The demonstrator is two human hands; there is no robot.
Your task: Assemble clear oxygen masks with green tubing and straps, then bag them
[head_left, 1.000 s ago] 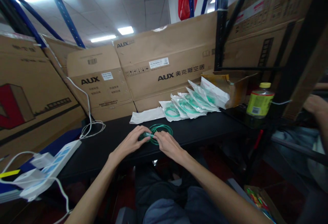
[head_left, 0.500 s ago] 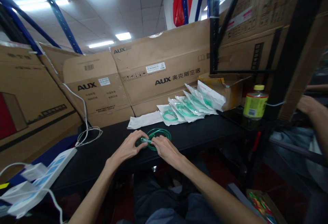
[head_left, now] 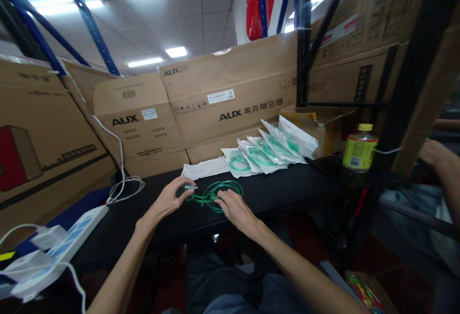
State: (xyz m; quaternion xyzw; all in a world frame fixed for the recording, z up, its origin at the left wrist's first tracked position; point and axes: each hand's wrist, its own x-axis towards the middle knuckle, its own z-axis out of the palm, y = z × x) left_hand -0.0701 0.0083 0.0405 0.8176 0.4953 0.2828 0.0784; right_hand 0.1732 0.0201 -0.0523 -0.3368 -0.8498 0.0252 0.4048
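Note:
A coil of thin green plastic tubing (head_left: 207, 194) lies on the black tabletop between my hands. In my left hand (head_left: 171, 194), closed around it, is a translucent green-tinted plastic piece (head_left: 186, 189) with a short pale nozzle pointing right; the fingers hide most of its shape. My right hand (head_left: 231, 203) is at the coil's right side, thumb and fingers pinched on the tubing. A green strand runs from the coil toward my left hand. Behind the coil stands a row of clear-and-white pouches (head_left: 266, 153) with similar green tubing inside.
A flat white pouch (head_left: 204, 168) lies left of the row. At left is a power strip (head_left: 68, 247) with plugs and a white cable (head_left: 122, 160). Cardboard boxes (head_left: 230, 93) wall the back. A yellow-labelled bottle (head_left: 360, 148) stands right; another person's hand (head_left: 433, 153) shows beyond.
My hands were together at the clear piece and the tubing. They have come apart, the left moving left with the piece, the right staying by the coil.

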